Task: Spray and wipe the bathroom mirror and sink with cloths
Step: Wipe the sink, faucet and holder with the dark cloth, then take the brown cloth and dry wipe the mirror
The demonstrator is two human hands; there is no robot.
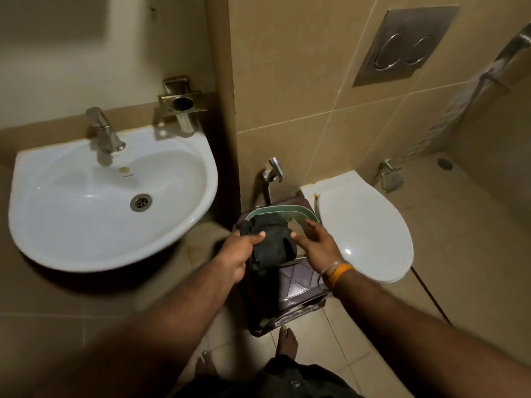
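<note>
A white wall sink with a chrome tap fills the left of the view. A dark cloth hangs bunched over a green-rimmed basin that stands on a dark stool between sink and toilet. My left hand pinches the cloth's left side with thumb on top. My right hand is beside the cloth's right edge, fingers spread, thumb touching or nearly touching it. The mirror is only a blurred patch at the top left.
A closed white toilet stands on the right, with a flush plate on the tiled wall above. A metal holder is fixed above the sink. A hand sprayer hangs behind the stool. My bare feet stand on the tiles.
</note>
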